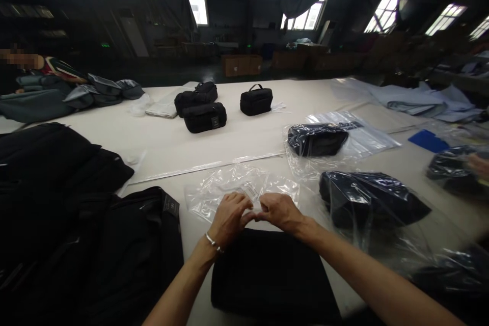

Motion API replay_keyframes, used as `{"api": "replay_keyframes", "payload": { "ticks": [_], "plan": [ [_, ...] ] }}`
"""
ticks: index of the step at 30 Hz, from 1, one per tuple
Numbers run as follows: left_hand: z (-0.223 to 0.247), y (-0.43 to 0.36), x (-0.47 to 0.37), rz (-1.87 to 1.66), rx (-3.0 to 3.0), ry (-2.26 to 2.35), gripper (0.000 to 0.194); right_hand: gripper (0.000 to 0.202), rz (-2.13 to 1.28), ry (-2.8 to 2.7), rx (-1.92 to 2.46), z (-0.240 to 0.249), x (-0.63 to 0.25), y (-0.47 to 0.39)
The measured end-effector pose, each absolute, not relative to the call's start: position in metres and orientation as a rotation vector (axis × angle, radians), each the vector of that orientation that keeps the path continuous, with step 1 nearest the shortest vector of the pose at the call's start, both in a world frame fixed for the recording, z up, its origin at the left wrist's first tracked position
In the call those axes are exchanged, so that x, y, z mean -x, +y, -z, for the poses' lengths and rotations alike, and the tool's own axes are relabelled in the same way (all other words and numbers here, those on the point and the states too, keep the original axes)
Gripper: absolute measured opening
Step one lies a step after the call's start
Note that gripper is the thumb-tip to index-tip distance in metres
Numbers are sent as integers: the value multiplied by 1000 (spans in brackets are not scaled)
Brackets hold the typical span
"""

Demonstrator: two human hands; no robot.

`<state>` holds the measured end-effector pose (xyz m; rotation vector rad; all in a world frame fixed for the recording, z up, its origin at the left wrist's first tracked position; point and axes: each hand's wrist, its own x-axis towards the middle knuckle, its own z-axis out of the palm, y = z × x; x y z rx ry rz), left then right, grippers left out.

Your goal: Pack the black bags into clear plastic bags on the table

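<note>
Hands (pixel 230 217) curl together, grip unclear, by crinkled clear plastic (pixel 244 182) and matte black bag (pixel 271 277).

Cardboard boxes (pixel 246 65) stand toward the back windows (pixel 382 14), and 1 flat blue sheet (pixel 428 140) lies at right.

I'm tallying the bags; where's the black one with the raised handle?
In the head view, that black bag stands just right of centre toward the far edge of the table, beside white strips and right of the clustered black bags.
</note>
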<state>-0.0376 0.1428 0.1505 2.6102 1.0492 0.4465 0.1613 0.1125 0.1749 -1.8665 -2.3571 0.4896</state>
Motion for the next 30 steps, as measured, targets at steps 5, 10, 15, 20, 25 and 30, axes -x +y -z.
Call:
{"api": "replay_keyframes", "payload": {
  "ticks": [5, 10, 15, 20, 25, 30],
  "plan": [
    [-144, 146, 33, -235, -2588, 1060, 35, 22, -757, -2380, 1919, -174, -167, 106],
    [-146, 137, 20, -197, -2556, 1078, 21, 9, -680, -2302, 2000, -160, -164, 101],
    [-141, 140, 8, -157, -2494, 1190, 21, 25, -772, -2256, 1991, -158, -164, 106],
    [-131, 145, 6, -193, -2409, 1316, 23, 12, -630, -2327, 2104, -149, -167, 115],
    [-121, 152, 15, -83, -2404, 1272, 21, 21, -470, -2324, 2221, -131, -182, 117],
    [-107, 176, 55, -65, -2291, 1538, 29, 24, -461, -2119, 2327, -123, -223, 110]
  ]
}}
